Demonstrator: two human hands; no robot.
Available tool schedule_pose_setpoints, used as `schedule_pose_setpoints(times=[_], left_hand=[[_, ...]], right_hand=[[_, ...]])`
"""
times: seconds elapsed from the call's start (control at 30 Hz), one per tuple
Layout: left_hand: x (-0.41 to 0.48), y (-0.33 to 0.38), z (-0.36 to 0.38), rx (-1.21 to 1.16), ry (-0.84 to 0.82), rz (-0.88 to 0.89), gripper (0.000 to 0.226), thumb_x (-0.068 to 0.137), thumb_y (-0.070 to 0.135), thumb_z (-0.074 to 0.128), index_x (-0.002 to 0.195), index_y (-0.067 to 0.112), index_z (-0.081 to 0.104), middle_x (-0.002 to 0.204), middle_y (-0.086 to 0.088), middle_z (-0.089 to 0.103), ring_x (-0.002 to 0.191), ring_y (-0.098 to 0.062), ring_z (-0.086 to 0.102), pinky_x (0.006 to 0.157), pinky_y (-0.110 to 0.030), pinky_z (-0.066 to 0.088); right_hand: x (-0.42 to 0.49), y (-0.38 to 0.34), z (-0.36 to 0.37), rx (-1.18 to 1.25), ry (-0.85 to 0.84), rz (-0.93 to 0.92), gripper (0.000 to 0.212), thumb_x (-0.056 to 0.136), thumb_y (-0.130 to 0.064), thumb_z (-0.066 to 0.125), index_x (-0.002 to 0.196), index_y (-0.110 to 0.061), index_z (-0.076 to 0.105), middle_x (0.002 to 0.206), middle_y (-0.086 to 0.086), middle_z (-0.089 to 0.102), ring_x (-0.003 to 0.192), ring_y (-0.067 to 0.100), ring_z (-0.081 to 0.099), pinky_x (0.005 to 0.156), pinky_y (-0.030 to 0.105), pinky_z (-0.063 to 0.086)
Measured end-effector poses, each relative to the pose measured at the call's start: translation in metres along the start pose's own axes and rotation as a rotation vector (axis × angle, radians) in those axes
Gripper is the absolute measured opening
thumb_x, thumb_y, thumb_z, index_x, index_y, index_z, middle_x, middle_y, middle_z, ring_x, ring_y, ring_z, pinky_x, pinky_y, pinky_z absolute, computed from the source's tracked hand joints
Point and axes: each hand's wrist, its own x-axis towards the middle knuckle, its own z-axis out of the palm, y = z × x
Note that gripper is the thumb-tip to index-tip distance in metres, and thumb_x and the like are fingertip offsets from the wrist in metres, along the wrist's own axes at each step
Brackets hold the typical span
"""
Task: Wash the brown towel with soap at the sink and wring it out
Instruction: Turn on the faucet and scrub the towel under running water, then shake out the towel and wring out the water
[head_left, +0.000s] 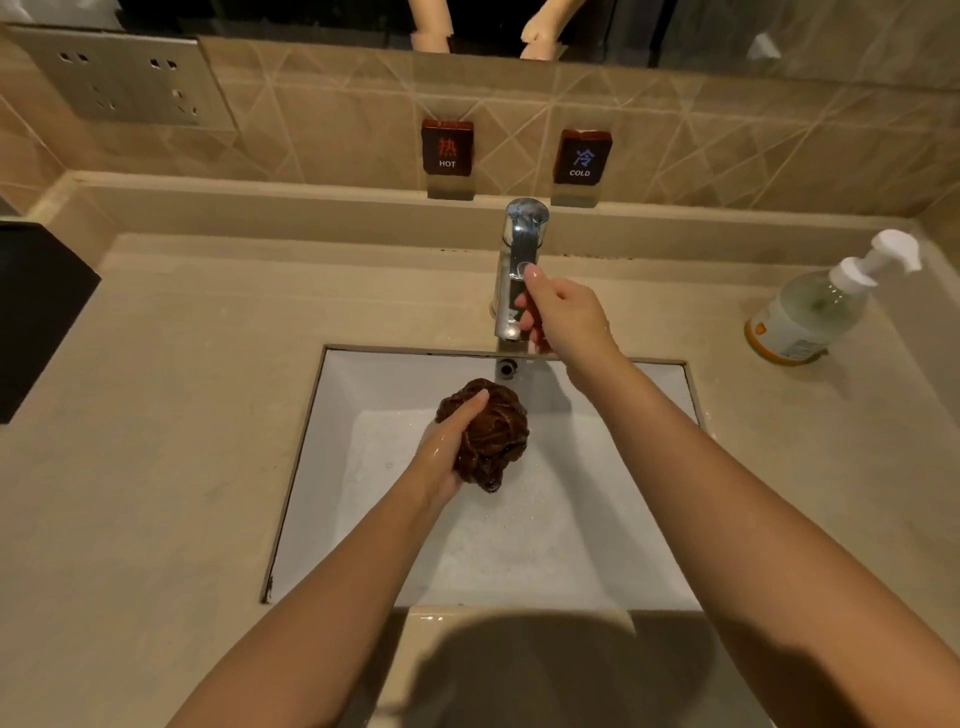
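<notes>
The white sink basin (613, 545) holds a thin layer of foamy water. Over its middle, the left hand (441, 449) curls its fingers around the brown towel (493, 434), which is balled up tight, soaked and glossy, and held clear of the basin floor. One hand on a slippery wad is a weak hold. If the fingers slacken, the towel probably drops into the suds and takes dirty water back in.

Farther back, the right hand (563, 317) wraps around the chrome faucet (522, 239), thumb up on the body. I cannot tell whether water is running. The towel sits a little left of and below the spout, so a hard stream may miss it, hit the basin and splash onto the beige counter (182, 415). Wet fingers may also slip on the smooth metal and turn the control too far.

The pump soap bottle (810, 306) stands well to the right on the counter. Behind the faucet are the HOT sign (447, 148) and the COLD sign (581, 157): a turn toward the hot side risks scalding.
</notes>
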Motion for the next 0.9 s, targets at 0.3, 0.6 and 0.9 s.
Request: schedule_pose_setpoints(times=[0.3,0.6,0.9], left_hand=[[-0.043,0.004,0.044,-0.121,-0.054,-0.071,0.029,0.088,0.034,0.062,0.108,0.014,0.065,0.097,-0.011,0.068,0.094,-0.027,0.065,0.072,-0.039,0.054],[-0.075,-0.025,0.100,-0.101,0.216,0.115,0.017,0.082,0.027,0.067,0.090,0.012,0.068,0.083,-0.010,0.071,0.079,-0.027,0.068,0.061,-0.036,0.056],[-0.080,-0.053,0.104,0.164,0.478,0.364,0.017,0.085,0.019,0.058,0.071,0.012,0.065,0.078,-0.010,0.068,0.083,-0.030,0.067,0.076,-0.045,0.058]], right_hand=[[-0.088,0.098,0.013,-0.188,-0.075,-0.312,0.075,0.077,-0.063,0.051,0.142,-0.035,0.027,0.144,-0.006,0.033,0.129,0.012,0.038,0.102,0.030,0.043],[-0.093,0.090,-0.021,-0.220,0.219,-0.307,0.039,0.090,-0.051,0.047,0.109,-0.020,0.060,0.100,-0.001,0.068,0.088,0.015,0.064,0.073,0.028,0.055],[-0.097,0.090,-0.035,-0.292,0.039,-0.049,0.056,0.095,-0.053,0.029,0.088,-0.011,0.065,0.081,0.007,0.066,0.077,0.020,0.064,0.071,0.030,0.053]])
